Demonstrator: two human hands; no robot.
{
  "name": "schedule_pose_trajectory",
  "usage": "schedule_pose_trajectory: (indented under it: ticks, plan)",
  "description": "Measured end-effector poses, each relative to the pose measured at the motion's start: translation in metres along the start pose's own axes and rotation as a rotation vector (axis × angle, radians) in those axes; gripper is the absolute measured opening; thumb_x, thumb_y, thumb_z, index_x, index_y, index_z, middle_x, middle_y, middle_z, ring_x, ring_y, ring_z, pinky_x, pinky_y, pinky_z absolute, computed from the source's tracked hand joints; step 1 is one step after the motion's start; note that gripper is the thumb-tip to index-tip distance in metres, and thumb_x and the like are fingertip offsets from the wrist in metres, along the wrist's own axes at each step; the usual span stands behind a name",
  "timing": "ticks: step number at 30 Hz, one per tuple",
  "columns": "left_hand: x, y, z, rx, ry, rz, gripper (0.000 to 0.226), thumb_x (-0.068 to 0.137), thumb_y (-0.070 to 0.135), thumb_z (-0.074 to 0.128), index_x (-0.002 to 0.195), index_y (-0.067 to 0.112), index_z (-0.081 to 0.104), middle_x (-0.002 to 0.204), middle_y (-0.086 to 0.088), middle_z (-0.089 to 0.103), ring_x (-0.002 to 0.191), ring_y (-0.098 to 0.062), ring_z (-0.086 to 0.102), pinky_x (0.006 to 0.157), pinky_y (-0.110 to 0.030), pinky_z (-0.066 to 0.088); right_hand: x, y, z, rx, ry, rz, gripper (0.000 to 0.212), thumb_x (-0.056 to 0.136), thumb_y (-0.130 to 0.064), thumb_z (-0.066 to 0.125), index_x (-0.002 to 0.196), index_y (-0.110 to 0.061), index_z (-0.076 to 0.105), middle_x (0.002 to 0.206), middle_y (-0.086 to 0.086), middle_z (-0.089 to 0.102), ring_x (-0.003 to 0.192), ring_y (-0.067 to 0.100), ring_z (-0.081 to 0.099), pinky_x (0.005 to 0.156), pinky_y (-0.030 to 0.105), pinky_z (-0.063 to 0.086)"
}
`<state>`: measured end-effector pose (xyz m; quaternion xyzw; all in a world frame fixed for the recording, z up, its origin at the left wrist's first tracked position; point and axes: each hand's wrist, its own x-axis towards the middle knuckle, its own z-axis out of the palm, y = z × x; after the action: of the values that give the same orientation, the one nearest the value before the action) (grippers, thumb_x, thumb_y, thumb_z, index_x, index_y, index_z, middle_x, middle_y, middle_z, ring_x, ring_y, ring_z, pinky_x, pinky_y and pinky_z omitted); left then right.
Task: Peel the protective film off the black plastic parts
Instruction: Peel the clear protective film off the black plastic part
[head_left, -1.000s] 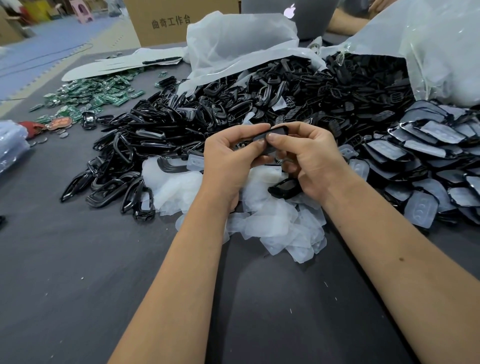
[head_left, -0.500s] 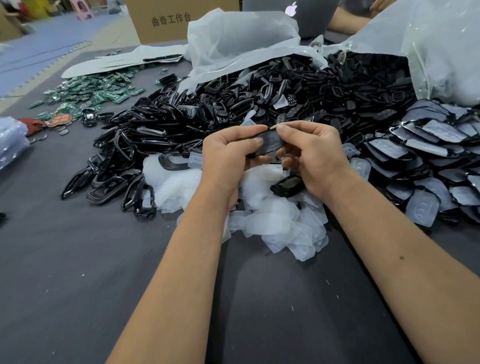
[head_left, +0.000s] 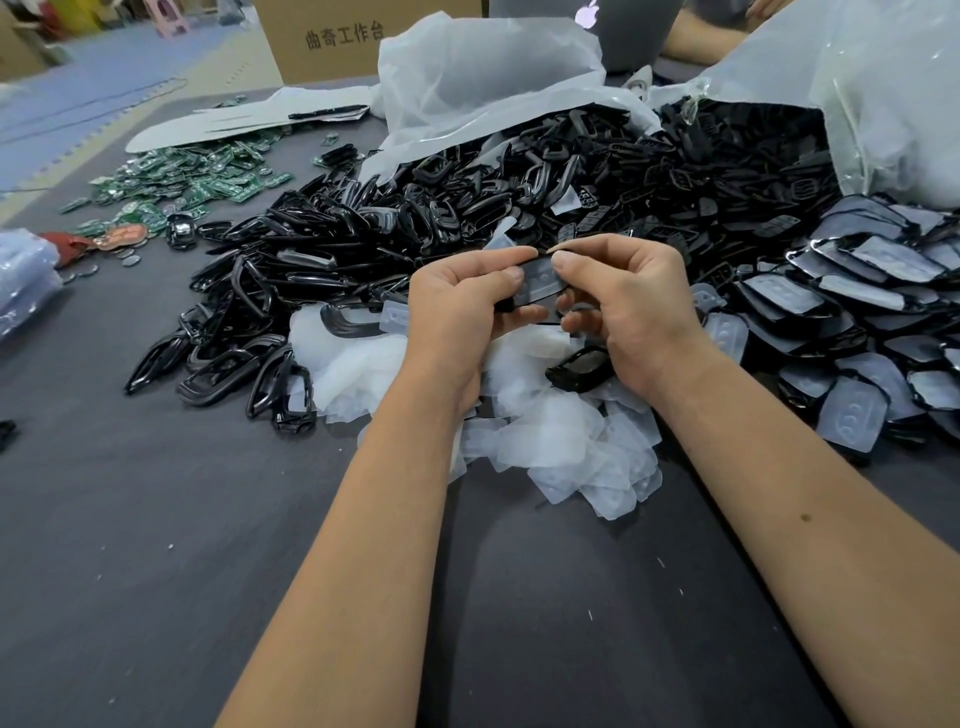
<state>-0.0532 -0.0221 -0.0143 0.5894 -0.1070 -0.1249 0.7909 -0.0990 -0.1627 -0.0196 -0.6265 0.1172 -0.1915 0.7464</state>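
Note:
A black plastic part (head_left: 540, 283) with a cloudy film on its face is held between both hands above the table. My left hand (head_left: 462, 312) grips its left end, thumb on top. My right hand (head_left: 628, 306) pinches its right end and upper edge with thumb and forefinger. Below the hands lies a heap of peeled clear films (head_left: 545, 431), with one black part (head_left: 579, 368) resting on it. A stack of film-covered black parts (head_left: 857, 322) lies to the right. A large pile of black frames (head_left: 322, 270) spreads to the left and behind.
Green circuit boards (head_left: 192, 182) lie at the far left. White plastic bags (head_left: 493, 78) spill black parts at the back. A cardboard box (head_left: 363, 36) and a laptop (head_left: 623, 26) stand behind them. Another person's arm (head_left: 711, 41) rests at the back. Dark table (head_left: 156, 519).
The part has turned in my hands so its filmed face shows more. My right thumb and forefinger have shifted to its upper right edge. The hands stay in the same place.

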Motion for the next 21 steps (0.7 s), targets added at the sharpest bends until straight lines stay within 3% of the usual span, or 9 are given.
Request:
schedule_pose_trajectory:
  ticks: [5,11,16,21]
  plan:
    - [-0.0003,-0.0028,-0.0005,0.037,-0.012,0.041,0.021,0.096,-0.010,0.058,0.097,0.000,0.076,0.085,-0.011,0.077,0.075,-0.016,0.073,0.065,-0.027,0.060,0.0005,0.0055,0.0014,-0.089,0.054,-0.056,0.004,0.092,-0.008,0.077,0.088,-0.007,0.075,0.073,0.007,0.069,0.054,0.013,0.059,0.047,0.024,0.051]
    - [-0.0013,-0.0055,0.0013,0.103,0.020,0.082,0.015,0.091,-0.011,0.067,0.096,0.000,0.075,0.076,-0.008,0.076,0.071,-0.017,0.074,0.063,-0.025,0.059,0.0019,0.0093,0.0018,-0.172,0.073,-0.115,0.013,0.092,-0.014,0.079,0.084,-0.004,0.074,0.063,0.005,0.069,0.048,0.015,0.057,0.040,0.024,0.046]
    - [0.0008,-0.0055,0.0019,0.081,0.052,0.058,0.015,0.090,-0.012,0.067,0.093,0.000,0.075,0.076,-0.007,0.077,0.072,-0.017,0.074,0.063,-0.024,0.059,0.0049,0.0054,0.0025,0.035,0.051,0.020,0.042,0.107,-0.034,0.057,0.079,-0.006,0.072,0.069,0.012,0.070,0.049,0.016,0.057,0.038,0.025,0.044]
    - [0.0029,-0.0059,0.0013,0.047,0.087,0.021,0.012,0.090,-0.011,0.068,0.095,-0.002,0.075,0.074,-0.007,0.076,0.065,-0.017,0.072,0.062,-0.021,0.057,0.0057,0.0068,0.0012,0.061,0.027,0.030,0.041,0.109,-0.032,0.051,0.086,-0.005,0.071,0.069,0.010,0.070,0.050,0.017,0.059,0.039,0.025,0.045]
